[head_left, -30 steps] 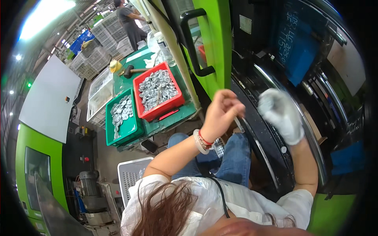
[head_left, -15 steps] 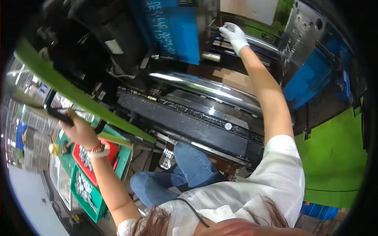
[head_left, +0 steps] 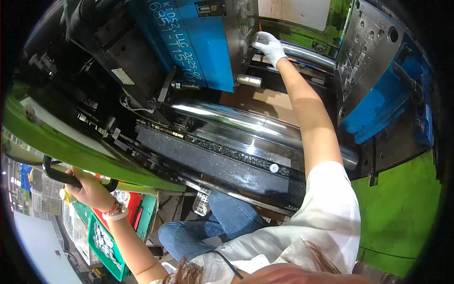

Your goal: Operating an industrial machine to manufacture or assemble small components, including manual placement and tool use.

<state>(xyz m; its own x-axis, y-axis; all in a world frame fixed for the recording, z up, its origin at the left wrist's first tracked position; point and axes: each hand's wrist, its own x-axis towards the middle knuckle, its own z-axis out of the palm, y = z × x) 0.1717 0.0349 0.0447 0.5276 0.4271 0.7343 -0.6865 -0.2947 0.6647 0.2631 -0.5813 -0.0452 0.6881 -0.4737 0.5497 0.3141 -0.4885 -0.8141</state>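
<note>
My bare left hand (head_left: 92, 190) is closed round the black handle (head_left: 59, 175) of a green machine door (head_left: 127, 165). Stretched far forward, my right hand (head_left: 271, 48) wears a white glove. Its bent fingertips are at the metal face (head_left: 243, 28) of the left mould half, whose side is a blue block (head_left: 208, 52). Anything between those fingertips is hidden or too small to name. Across the gap stands the other mould half (head_left: 366, 49), with round recesses in its face. A small white round piece (head_left: 274, 168) lies on the black ledge below.
Shiny thick bars (head_left: 236, 116) run across the machine under my right arm. A short metal pin (head_left: 249, 80) sticks out beneath the left mould half. At lower left, a green tray (head_left: 116, 270) of small grey parts stands beside a red tray (head_left: 135, 203).
The door and my left hand on its handle have swung lower and nearer. My right hand has moved slightly left against the mould face. The view has shifted, showing more of both mould halves.
</note>
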